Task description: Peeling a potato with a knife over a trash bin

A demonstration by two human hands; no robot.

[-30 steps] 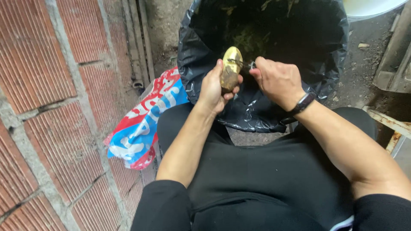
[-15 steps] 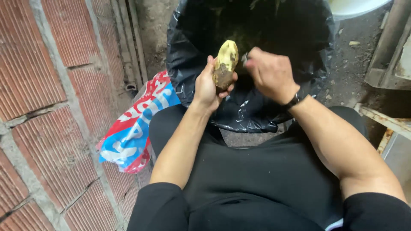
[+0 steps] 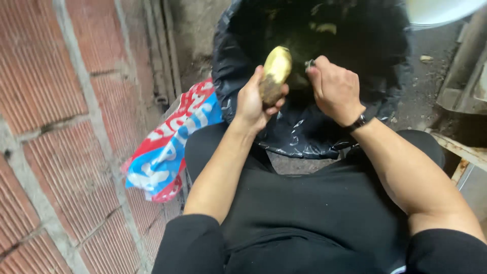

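My left hand [image 3: 256,101] grips a potato [image 3: 274,71] upright; its upper part is peeled pale yellow and its lower part still has brown skin. My right hand [image 3: 332,89] is closed around a small metal peeler [image 3: 309,63], whose tip shows just right of the potato. Both hands hover over a bin lined with a black plastic bag [image 3: 243,45], with peel scraps inside. A dark watch band sits on my right wrist.
A red brick wall [image 3: 56,101] runs along the left. A red, white and blue plastic sack [image 3: 170,142] lies between the wall and my legs. A pale round container edge [image 3: 436,10] shows at top right, and metal parts [image 3: 461,147] at right.
The peeler hand has shifted slightly to the right, away from the potato. The potato stays upright in my left hand, and the view has drifted a little.
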